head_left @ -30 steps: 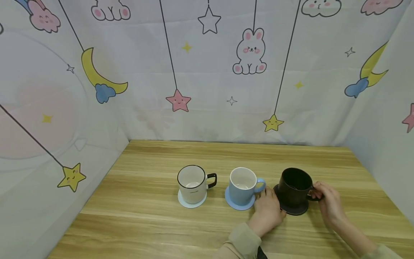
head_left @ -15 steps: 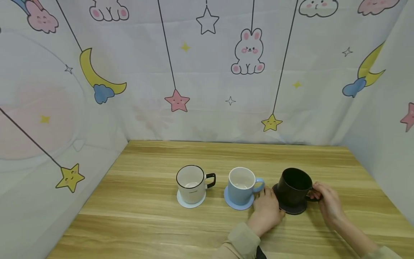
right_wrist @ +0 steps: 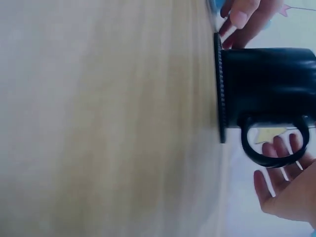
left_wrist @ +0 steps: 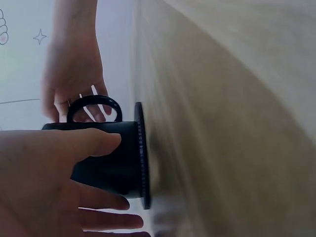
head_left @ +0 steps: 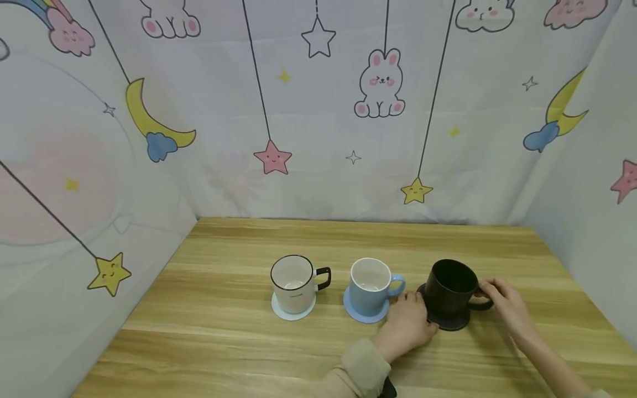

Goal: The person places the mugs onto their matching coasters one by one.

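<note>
A black mug [head_left: 450,287] stands upright on a black coaster [head_left: 457,321] at the right of the table. My left hand [head_left: 405,323] lies at the coaster's left side, thumb near its front edge and fingers beside the blue mug's coaster. In the left wrist view, the thumb and fingers of the left hand [left_wrist: 44,177] are fairly straight around the black mug; contact is unclear. My right hand [head_left: 507,307] is beside the black mug's handle [head_left: 481,305]. In the right wrist view, the fingers of the right hand [right_wrist: 291,190] are spread beyond the handle without curling round it.
A light blue mug [head_left: 369,296] sits on a blue coaster [head_left: 365,319], left of my left hand. Farther left, a white mug [head_left: 293,293] with black rim and handle stands on a pale coaster [head_left: 293,316]. Cartoon-printed cloth [head_left: 318,127] hangs around the wooden table [head_left: 199,315].
My right hand's fingers have loosened at the black mug's handle and shifted slightly away. The left hand stays almost in place beside the coaster. The head view has tilted slightly.
</note>
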The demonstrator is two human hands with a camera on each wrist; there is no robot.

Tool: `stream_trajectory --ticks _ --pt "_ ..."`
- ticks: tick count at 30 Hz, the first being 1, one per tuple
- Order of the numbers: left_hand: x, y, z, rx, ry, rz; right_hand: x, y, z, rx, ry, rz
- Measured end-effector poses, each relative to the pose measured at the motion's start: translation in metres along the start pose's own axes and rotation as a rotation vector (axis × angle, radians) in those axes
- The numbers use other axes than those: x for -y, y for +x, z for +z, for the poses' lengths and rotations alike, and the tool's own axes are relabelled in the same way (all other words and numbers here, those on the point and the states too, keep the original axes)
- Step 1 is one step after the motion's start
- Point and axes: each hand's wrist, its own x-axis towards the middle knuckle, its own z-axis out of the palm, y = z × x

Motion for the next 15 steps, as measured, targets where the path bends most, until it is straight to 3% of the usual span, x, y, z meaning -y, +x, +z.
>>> stream_trajectory --ticks 4,7,11,15 --pt "0.003 -0.004 -0.008 -0.017 -0.002 0.025 0.007 0.0 0.001 -0.04 -0.147 -0.078" --pt "0.007 -0.01 -0.017 -0.052 -0.007 0.059 0.017 0.0 0.001 -0.064 -0.199 -0.124" --pt "0.017 -0.018 -0.028 -0.15 -0.01 0.134 0.034 -0.001 0.003 -0.079 -0.248 -0.175" --pt "0.03 -0.025 -0.038 -0.296 -0.02 0.222 0.052 -0.003 0.009 -0.089 -0.305 -0.237"
